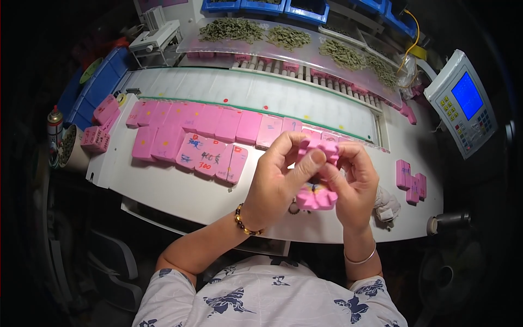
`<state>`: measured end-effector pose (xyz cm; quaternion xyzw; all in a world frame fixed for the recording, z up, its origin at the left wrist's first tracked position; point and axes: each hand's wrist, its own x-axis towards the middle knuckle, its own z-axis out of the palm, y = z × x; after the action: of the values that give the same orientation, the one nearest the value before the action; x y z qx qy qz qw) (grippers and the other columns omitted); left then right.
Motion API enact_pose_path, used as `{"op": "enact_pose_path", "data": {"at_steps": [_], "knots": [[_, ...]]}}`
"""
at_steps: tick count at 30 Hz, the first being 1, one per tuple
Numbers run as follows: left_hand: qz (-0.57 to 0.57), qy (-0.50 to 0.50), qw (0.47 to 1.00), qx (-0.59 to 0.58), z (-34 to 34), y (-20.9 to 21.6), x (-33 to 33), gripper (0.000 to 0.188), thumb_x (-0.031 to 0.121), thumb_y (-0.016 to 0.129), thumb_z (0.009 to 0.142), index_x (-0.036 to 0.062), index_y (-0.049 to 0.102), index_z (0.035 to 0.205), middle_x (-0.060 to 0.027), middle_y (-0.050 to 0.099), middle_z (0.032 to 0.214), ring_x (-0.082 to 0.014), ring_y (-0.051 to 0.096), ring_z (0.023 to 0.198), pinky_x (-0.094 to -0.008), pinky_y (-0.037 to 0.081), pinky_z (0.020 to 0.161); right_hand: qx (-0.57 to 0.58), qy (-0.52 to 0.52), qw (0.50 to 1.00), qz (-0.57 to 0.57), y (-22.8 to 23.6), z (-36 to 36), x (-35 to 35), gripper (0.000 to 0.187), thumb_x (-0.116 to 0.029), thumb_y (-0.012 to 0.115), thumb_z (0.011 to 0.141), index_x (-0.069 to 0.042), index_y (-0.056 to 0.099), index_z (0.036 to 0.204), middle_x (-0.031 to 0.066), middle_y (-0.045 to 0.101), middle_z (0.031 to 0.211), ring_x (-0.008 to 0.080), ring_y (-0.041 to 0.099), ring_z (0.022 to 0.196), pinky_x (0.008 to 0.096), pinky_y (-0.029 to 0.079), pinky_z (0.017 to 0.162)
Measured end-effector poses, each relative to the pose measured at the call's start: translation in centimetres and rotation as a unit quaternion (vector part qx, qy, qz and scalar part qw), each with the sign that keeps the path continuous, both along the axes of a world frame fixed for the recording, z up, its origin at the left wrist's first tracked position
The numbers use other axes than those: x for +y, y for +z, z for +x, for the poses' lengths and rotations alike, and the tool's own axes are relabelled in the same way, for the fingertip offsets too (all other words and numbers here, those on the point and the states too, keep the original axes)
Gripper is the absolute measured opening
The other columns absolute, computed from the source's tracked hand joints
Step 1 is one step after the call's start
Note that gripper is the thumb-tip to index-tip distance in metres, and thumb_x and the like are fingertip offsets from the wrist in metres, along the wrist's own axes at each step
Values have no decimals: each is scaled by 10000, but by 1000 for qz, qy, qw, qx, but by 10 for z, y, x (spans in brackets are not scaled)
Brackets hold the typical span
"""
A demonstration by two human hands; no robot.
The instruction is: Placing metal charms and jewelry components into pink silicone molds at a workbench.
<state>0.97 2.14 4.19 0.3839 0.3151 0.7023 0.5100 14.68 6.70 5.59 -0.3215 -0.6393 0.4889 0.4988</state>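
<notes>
Above the front edge of the white table, both my hands hold a pink rubber mould (317, 199). Bent back, its notched edges show at the top and bottom. My left hand (277, 184) grips its left side, with the thumb pressed across the middle. On the other side, my right hand (353, 182) has its fingers curled round the mould, and its thumb meets the left thumb. Yellow and dark marks show inside the lower half; the thumbs hide much of the centre, and I cannot make out any small piece there.
Rows of pink moulds (188, 122) lie to the left, and a few more (412, 182) at the right. Beyond are a glass-topped strip (218, 90), a roller rack (327, 79) and a shelf of green pieces (231, 30). A control panel (463, 101) stands far right, above a crumpled white cloth (385, 204).
</notes>
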Motion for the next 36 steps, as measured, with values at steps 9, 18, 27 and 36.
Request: {"op": "enact_pose_path", "data": {"at_steps": [9, 18, 27, 36], "knots": [[-68, -51, 989, -121, 3, 5, 4, 309, 348, 573, 974, 49, 496, 961, -48, 610, 873, -68, 622, 748, -226, 555, 653, -62, -10, 986, 152, -8, -1, 1, 210, -42, 753, 789, -20, 606, 937, 40, 588, 841, 104, 494, 706, 239, 420, 645], [-47, -47, 997, -25, 4, 2, 3, 260, 150, 606, 958, -29, 562, 1141, -77, 646, 1017, -95, 614, 920, -243, 536, 810, 19, -25, 997, 64, -11, 2, -1, 191, -27, 680, 868, 10, 572, 1022, 34, 586, 924, 74, 515, 767, 227, 436, 688], [-42, -51, 994, -92, -2, -3, 6, 245, 182, 632, 944, -5, 595, 1098, -52, 662, 932, -84, 631, 847, -235, 540, 764, 79, 97, 988, -90, 4, 7, -1, 251, 4, 707, 835, -16, 569, 1043, 37, 595, 987, 85, 577, 864, 238, 472, 782], [-26, -168, 969, -178, -6, 0, 3, 212, 148, 637, 934, 21, 624, 1103, -48, 677, 972, -99, 644, 868, -259, 549, 789, 111, 215, 967, -75, 5, 18, 15, 305, 92, 755, 742, -13, 591, 976, 37, 613, 934, 95, 592, 868, 254, 503, 782]]}}
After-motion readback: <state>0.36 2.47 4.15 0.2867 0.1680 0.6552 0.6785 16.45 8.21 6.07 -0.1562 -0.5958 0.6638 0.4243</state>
